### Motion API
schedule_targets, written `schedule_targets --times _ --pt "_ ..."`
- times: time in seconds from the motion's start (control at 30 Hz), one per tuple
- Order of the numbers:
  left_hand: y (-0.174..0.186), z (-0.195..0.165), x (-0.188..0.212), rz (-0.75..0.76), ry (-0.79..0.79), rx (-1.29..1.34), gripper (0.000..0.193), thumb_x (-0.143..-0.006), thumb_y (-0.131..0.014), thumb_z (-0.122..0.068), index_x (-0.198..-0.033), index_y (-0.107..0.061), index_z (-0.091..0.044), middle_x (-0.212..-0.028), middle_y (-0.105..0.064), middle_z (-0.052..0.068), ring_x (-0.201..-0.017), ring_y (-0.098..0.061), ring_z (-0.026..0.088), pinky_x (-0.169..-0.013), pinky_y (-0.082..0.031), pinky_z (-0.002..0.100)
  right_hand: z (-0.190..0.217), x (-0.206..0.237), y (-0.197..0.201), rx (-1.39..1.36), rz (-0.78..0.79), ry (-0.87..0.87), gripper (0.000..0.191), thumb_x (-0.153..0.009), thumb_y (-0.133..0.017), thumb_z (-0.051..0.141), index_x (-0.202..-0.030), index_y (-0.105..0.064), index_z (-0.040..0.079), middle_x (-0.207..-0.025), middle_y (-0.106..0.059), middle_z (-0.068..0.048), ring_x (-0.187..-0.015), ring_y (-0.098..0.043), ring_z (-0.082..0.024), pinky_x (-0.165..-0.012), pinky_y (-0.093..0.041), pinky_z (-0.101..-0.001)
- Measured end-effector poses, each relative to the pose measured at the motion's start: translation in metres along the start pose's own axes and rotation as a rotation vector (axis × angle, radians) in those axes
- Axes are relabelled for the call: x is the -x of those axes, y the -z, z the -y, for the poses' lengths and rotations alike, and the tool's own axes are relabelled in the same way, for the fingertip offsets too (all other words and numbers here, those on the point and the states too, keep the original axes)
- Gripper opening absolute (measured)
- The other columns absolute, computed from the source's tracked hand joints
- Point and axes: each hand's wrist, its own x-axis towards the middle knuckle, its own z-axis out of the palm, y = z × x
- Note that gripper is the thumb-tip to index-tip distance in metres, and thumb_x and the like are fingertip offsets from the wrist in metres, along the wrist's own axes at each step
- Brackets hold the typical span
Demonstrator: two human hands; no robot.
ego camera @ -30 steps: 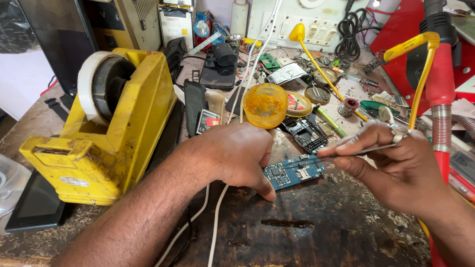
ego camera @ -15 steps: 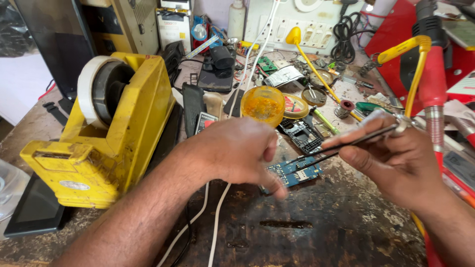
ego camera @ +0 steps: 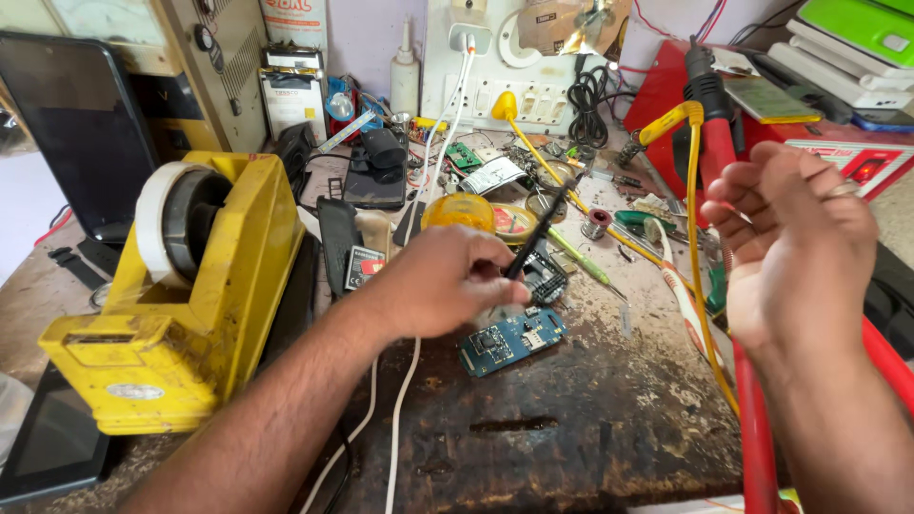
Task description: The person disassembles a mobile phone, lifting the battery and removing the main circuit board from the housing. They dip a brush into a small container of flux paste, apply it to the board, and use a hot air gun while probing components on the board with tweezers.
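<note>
A small blue circuit board (ego camera: 514, 341) lies flat on the worn wooden bench. Just above and left of it, my left hand (ego camera: 438, 281) is closed around a thin black tweezer-like tool (ego camera: 539, 231), whose tip points up and to the right. The hand hovers close to the board's upper left corner; I cannot tell whether it touches. My right hand (ego camera: 790, 247) is lifted at the right, well away from the board, with its fingers loosely curled apart and nothing in it.
A big yellow tape dispenser (ego camera: 181, 305) fills the left side. A white cable (ego camera: 400, 419) runs down the bench's middle. A red tool (ego camera: 719, 143) with a yellow cable (ego camera: 700, 276) stands by my right hand. Small parts, a round yellow tin (ego camera: 459, 211) and a wall switchboard (ego camera: 514, 86) crowd the back.
The black tool has passed from my right hand to my left. My right hand rose away from the board and opened; my left hand lifted off the board.
</note>
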Motion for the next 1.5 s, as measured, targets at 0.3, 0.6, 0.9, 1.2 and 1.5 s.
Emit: schedule_targets --times 0.3,0.6,0.9,1.2,1.5 --pt "-0.006 0.021 -0.009 -0.203 -0.067 0.268 0.021 -0.088 -0.079 -0.026 -0.096 -0.076 -0.007 -0.076 -0.075 0.0 -0.07 -0.07 0.008 -0.066 -0.056 0.027 -0.088 -0.065 0.033 -0.44 -0.211 -0.756 0.093 -0.098 -0.046 0.071 -0.129 -0.045 -0.017 -0.125 -0.059 -0.028 -0.108 -0.065 -0.034 -0.095 -0.059 -0.0406" --pt "0.016 0.018 -0.008 -0.845 -0.01 0.157 0.017 -0.093 -0.081 -0.021 -0.101 -0.074 -0.007 -0.084 -0.074 0.003 -0.064 -0.061 0.01 -0.059 -0.052 0.028 -0.108 -0.101 0.011 -0.909 -0.568 -0.352 0.08 -0.089 -0.045 0.071 -0.106 -0.06 -0.005 -0.093 -0.062 -0.019 -0.074 -0.067 -0.032 -0.072 -0.064 -0.0448" --pt "0.005 0.032 -0.013 -0.918 0.008 0.098 0.023 -0.1 -0.077 -0.019 -0.111 -0.062 -0.006 -0.085 -0.071 0.006 -0.07 -0.069 0.015 -0.064 -0.055 0.033 -0.087 -0.119 -0.001 -1.031 -0.645 -0.213 0.047 -0.096 -0.057 0.038 -0.1 -0.064 -0.008 -0.081 -0.068 -0.021 -0.064 -0.069 -0.03 -0.061 -0.066 -0.0384" --pt "0.001 0.035 -0.015 -0.827 0.105 0.122 0.024 -0.087 -0.08 -0.02 -0.102 -0.067 -0.008 -0.084 -0.074 0.005 -0.064 -0.071 0.016 -0.061 -0.056 0.034 -0.012 -0.169 0.018 -0.979 -0.392 -0.101 0.053 -0.083 -0.067 0.046 -0.089 -0.066 -0.007 -0.073 -0.07 -0.019 -0.058 -0.071 -0.027 -0.054 -0.062 -0.0382" --pt "0.004 0.033 -0.011 -0.83 0.163 0.009 0.021 -0.093 -0.077 -0.026 -0.097 -0.071 -0.006 -0.089 -0.07 0.013 -0.069 -0.069 0.03 -0.065 -0.051 0.042 -0.007 -0.083 0.014 -1.086 -0.331 0.166 0.021 -0.102 -0.062 0.009 -0.112 -0.064 -0.009 -0.095 -0.067 -0.023 -0.081 -0.069 -0.027 -0.065 -0.058 -0.0305"
